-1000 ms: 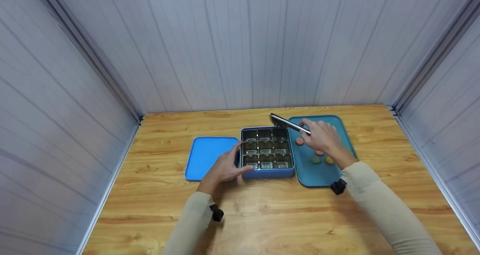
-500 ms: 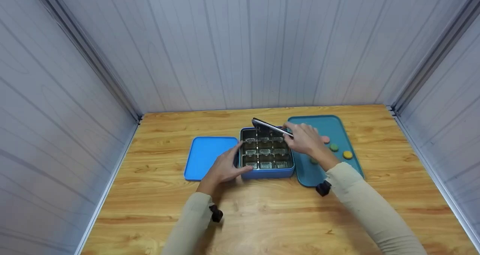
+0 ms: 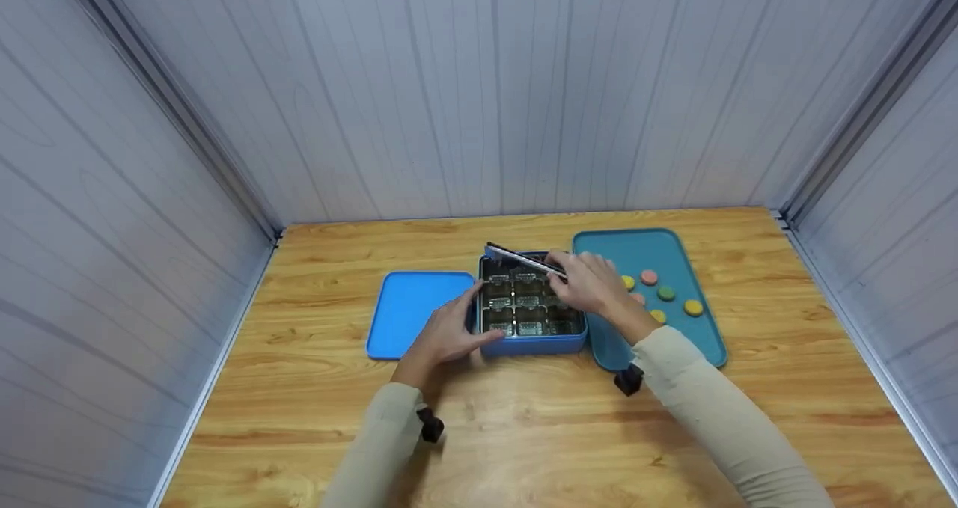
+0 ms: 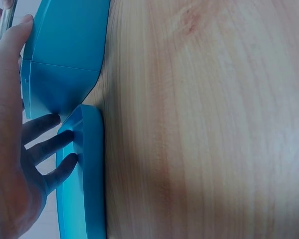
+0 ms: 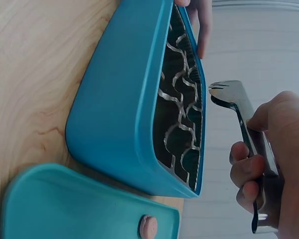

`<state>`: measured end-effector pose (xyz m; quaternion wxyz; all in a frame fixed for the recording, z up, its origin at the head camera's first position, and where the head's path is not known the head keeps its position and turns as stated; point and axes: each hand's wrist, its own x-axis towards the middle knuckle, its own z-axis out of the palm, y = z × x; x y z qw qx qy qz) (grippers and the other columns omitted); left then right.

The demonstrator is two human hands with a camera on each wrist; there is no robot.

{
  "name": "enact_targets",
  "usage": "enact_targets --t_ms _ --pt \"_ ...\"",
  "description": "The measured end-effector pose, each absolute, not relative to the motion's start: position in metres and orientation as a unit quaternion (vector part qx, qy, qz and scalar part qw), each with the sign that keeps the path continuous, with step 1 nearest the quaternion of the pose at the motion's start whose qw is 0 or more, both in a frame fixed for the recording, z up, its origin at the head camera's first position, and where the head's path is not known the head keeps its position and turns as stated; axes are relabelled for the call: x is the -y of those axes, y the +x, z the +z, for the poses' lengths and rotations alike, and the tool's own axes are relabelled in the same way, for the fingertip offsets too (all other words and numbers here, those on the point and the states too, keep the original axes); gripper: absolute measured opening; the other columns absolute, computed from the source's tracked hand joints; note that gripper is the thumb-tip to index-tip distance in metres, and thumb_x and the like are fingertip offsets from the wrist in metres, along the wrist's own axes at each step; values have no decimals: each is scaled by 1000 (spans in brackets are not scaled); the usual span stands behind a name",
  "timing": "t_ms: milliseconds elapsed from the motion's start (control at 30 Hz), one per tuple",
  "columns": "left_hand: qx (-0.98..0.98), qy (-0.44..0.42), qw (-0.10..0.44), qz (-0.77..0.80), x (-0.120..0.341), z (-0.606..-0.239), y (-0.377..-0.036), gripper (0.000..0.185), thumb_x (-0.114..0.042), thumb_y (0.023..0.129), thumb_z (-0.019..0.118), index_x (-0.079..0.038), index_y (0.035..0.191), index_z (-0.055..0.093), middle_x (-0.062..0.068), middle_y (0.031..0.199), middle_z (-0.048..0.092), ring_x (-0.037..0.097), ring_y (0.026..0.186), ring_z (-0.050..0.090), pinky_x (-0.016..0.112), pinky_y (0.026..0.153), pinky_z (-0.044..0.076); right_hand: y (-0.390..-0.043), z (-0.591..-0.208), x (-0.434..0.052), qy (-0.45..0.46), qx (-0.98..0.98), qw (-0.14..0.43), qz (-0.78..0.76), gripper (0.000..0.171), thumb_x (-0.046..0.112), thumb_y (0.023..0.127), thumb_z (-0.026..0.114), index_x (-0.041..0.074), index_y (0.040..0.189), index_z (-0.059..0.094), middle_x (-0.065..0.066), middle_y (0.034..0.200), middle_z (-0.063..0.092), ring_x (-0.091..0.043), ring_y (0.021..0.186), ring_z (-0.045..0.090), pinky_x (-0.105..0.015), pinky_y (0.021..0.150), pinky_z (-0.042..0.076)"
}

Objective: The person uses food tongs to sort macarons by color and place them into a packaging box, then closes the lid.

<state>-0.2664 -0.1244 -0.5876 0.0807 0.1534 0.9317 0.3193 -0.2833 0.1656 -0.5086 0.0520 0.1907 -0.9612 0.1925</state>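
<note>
A blue box [image 3: 535, 346] holds a clear plastic insert [image 3: 530, 301] divided into several compartments. My left hand [image 3: 451, 330] rests against its left front corner, thumb at the front and index finger along the side; the other fingers are loosely bent in the left wrist view. My right hand [image 3: 593, 283] grips metal tongs [image 3: 524, 259], which slant over the box's back row. In the right wrist view the slotted tips [image 5: 226, 91] hover beside the rim; whether anything is between them I cannot tell. Pink, green and yellow macarons [image 3: 693, 308] lie on the teal tray [image 3: 629, 240].
A flat blue lid [image 3: 415, 310] lies on the wooden table [image 3: 524, 433], left of the box and partly behind my left hand. The teal tray stands close to the box's right side. A pale panelled wall [image 3: 509, 96] rises behind the table.
My right hand and the tongs have moved left and slightly down, from the tray side to over the box's back row, uncovering more macarons. My left hand stays in place.
</note>
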Motion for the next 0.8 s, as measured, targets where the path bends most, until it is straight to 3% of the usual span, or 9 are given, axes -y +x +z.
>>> enact_targets --t_ms 300,800 --pt "-929 161 75 326 125 -589 -268 109 -62 94 84 -20 180 31 23 175 51 48 161 51 70 131 43 -284 -517 -162 193 959 49 200 28 24 112 64 12 134 75 2 59 47 -14 49 34 -29 48 23" --pt "-931 158 81 319 125 -588 -268 111 -65 93 83 -21 180 30 23 175 51 48 160 52 70 131 42 -283 -517 -161 169 960 17 224 37 29 113 64 10 143 72 2 62 51 -13 51 38 -29 50 27"
